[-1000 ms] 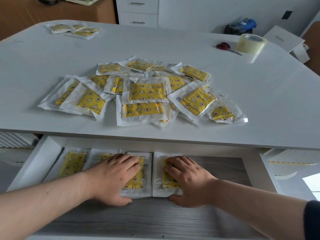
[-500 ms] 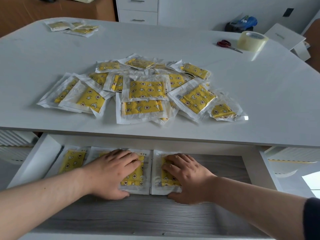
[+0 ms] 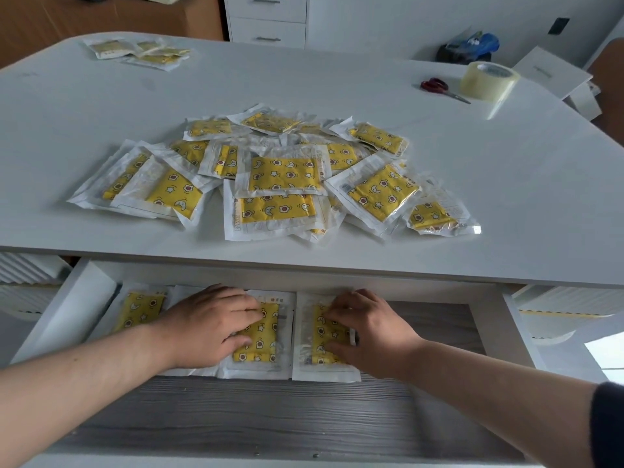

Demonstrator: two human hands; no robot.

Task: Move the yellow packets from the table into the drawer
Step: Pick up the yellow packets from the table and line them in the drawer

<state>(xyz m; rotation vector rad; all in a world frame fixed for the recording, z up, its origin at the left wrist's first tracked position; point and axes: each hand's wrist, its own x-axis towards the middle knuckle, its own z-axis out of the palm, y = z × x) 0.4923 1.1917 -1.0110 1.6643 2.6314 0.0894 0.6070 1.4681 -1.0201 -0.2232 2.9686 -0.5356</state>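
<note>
Yellow pads printed with stars, moons and flowers sit sealed in flat, crinkly clear-and-white wrappers. A loose, overlapping heap of these yellow packets lies mid-surface, near the front edge of the smooth white surface. Below that edge the drawer stands pulled out, with white side walls and a grey wood-grain floor. Three or more packets lie flat in a row at its back, partly under the overhanging edge. The left hand lies spread and fairly flat on the middle packet, covering part of it and a wrapper beside it. The right hand rests on the right packet with fingers arched, tips and thumb touching the wrapper, not wrapped round it. The leftmost packet lies untouched.

Farther back on the surface are a clear tape roll with red-handled scissors just beside it, and a small cluster of paler packets at the far left.
</note>
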